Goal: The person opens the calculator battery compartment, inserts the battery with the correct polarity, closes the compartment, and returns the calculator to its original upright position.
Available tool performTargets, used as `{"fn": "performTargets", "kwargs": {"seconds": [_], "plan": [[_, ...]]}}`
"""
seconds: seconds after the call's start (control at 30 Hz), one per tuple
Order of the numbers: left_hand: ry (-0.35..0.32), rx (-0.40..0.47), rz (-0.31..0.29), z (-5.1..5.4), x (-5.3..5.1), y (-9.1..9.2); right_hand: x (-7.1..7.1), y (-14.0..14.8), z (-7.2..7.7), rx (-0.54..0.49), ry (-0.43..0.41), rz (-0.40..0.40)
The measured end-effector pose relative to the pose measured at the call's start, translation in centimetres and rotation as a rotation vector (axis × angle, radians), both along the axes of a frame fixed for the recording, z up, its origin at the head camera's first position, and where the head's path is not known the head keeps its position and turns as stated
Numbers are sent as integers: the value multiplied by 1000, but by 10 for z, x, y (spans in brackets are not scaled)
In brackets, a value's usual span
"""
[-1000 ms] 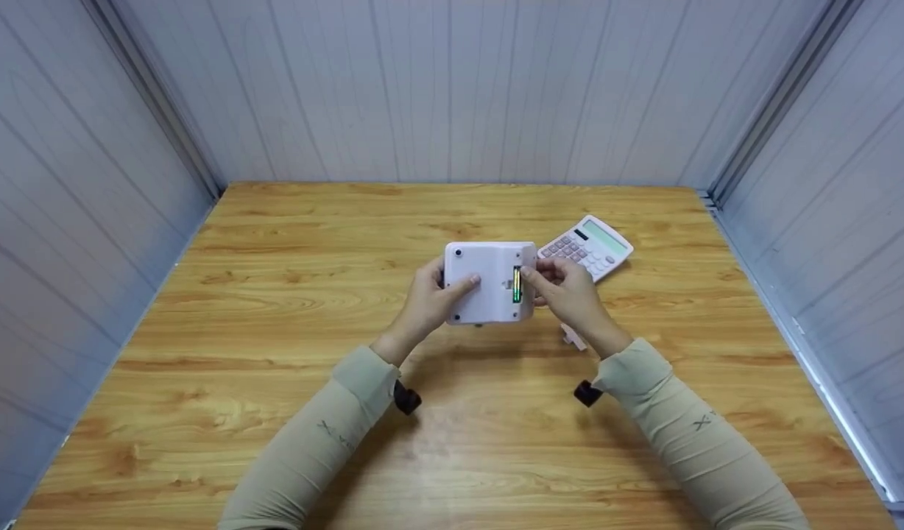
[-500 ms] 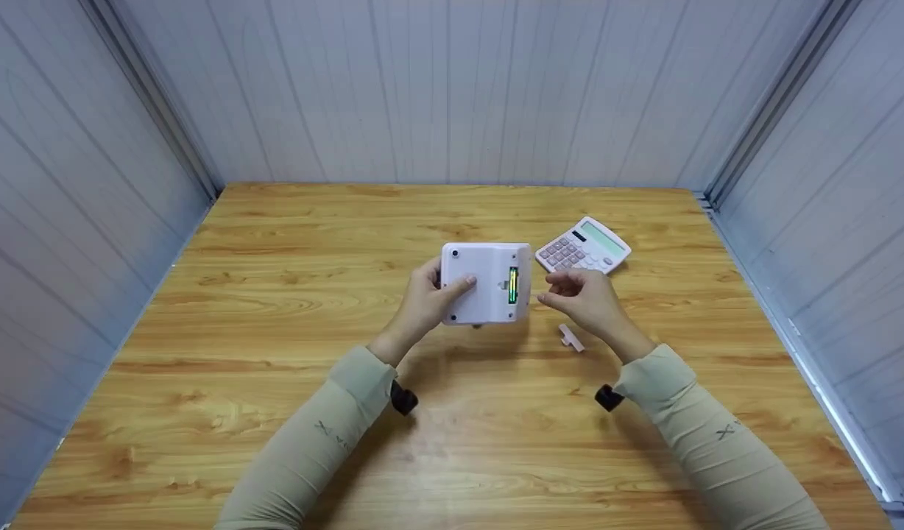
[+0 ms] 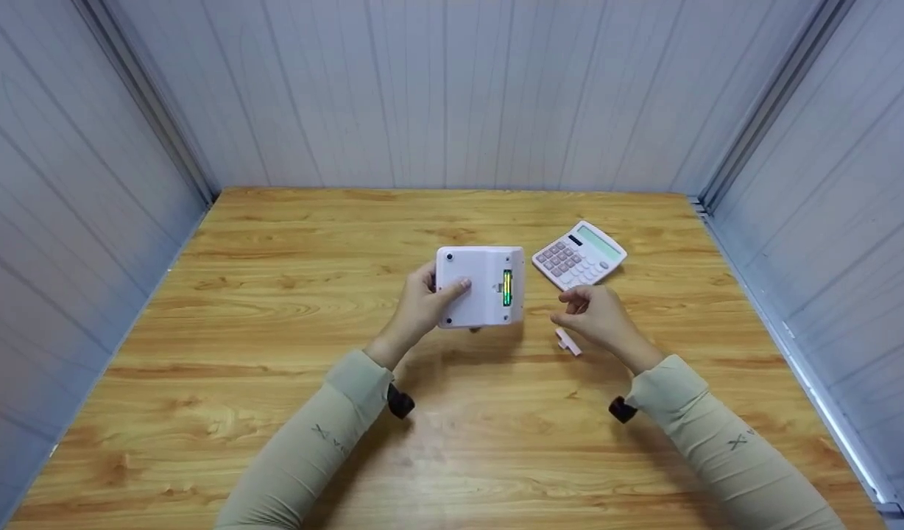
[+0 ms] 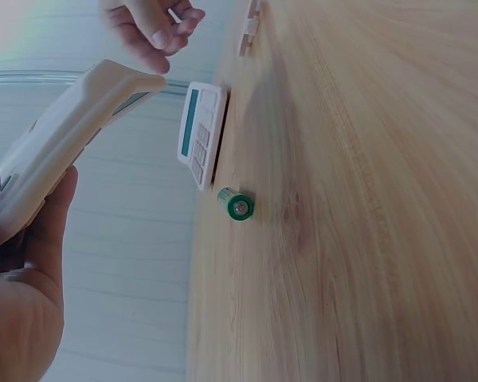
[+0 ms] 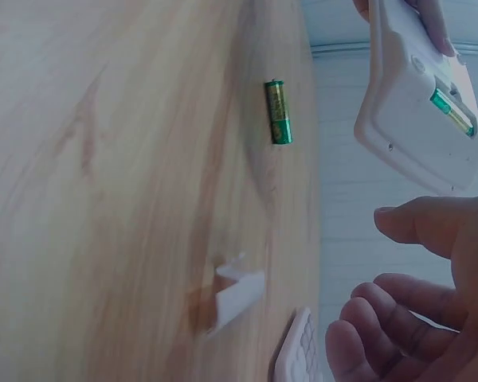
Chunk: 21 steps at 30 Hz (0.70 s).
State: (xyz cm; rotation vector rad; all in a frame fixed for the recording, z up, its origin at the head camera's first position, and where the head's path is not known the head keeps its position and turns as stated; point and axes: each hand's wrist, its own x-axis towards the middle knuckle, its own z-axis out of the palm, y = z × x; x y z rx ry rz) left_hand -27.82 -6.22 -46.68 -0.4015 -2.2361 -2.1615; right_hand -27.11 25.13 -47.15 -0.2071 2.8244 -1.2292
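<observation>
The left hand (image 3: pixel 420 305) grips a white calculator (image 3: pixel 475 309) held back side up above the table, its thumb lying across the back. A green and gold battery (image 3: pixel 507 288) sits in the uncovered slot near the calculator's right side. To the right, the right hand (image 3: pixel 601 321) hovers with loosely bent fingers and nothing between them; in the right wrist view its thumb and fingers are apart. Just below that hand, a small pink cover (image 3: pixel 568 342) lies on the table.
A second calculator (image 3: pixel 580 255) rests face up on the table (image 3: pixel 312 294) behind the right hand. Another green battery (image 5: pixel 278 111) lies on the wood, mostly hidden under the held calculator in the head view. Pale panelled walls stand around three sides.
The right hand has come away from the battery slot and moved right and toward the person. The left hand still holds the calculator, slightly shifted left in view.
</observation>
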Motion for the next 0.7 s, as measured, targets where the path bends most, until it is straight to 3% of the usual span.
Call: {"fn": "performTargets", "kwargs": {"seconds": [0.33, 0.57, 0.7], "plan": [[23, 12, -16, 1, 1, -2, 4, 11, -10, 115, -76, 22], [24, 12, -20, 0, 1, -3, 8, 12, -13, 142, -75, 61], [31, 10, -21, 0, 1, -5, 9, 13, -14, 172, -119, 66]]}}
